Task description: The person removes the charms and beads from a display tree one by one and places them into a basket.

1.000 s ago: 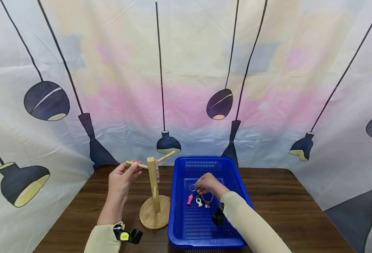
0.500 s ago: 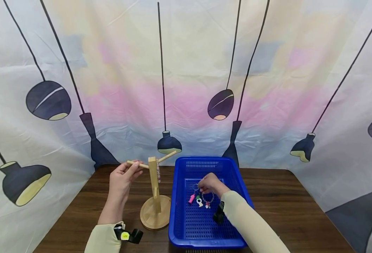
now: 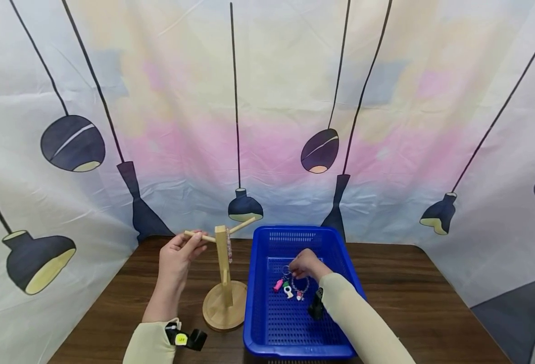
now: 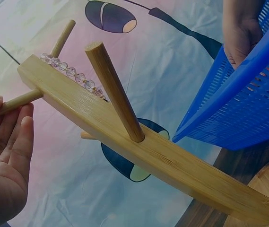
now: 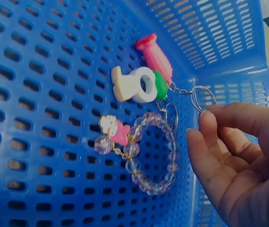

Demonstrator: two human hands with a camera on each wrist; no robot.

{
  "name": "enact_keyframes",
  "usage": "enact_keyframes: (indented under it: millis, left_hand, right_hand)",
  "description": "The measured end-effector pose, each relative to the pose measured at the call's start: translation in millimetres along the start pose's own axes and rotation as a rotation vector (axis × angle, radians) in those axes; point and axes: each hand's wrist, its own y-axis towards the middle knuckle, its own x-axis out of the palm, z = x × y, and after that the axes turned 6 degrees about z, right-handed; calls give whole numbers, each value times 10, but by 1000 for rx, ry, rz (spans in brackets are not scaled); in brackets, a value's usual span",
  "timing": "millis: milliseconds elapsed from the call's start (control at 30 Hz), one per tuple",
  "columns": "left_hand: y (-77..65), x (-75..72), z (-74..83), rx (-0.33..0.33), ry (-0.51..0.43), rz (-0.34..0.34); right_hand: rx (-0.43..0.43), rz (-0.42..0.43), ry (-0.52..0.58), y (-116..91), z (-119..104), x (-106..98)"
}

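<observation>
Two hands at work: my left hand (image 3: 178, 255) pinches a peg (image 3: 194, 236) of the wooden stand (image 3: 223, 283) just left of the blue basket (image 3: 331, 242); inside the basket, my right hand (image 3: 304, 264) has fingertips (image 5: 205, 118) on the keyring (image 5: 203, 98), beside a bead bracelet (image 5: 146, 161).

The blue basket (image 3: 258, 283) hides the wooden stand's (image 3: 223, 263) base edge — its near rim is cropped

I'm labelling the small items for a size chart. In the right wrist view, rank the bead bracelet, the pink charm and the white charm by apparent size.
1. bead bracelet
2. pink charm and white charm: they look much alike, so I would not rank them.
</observation>
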Motion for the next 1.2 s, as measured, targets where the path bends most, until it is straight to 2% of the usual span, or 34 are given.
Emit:
enact_keyframes:
  millis: [133,500,800,1200]
  left_hand:
    - [2,2,-3,1,-3,-2]
    - [-3,-8,-7,11,-20,-7]
    - [3,7,1,4,5,1]
    - [2,2,-1,7,4,-5]
  right_hand:
    - [27,11,-6,11,30,-14]
    - [36,33,-40,37,89,-10]
    - [67,41,-56,112,125,9]
    - [42,51,-60,140,152,24]
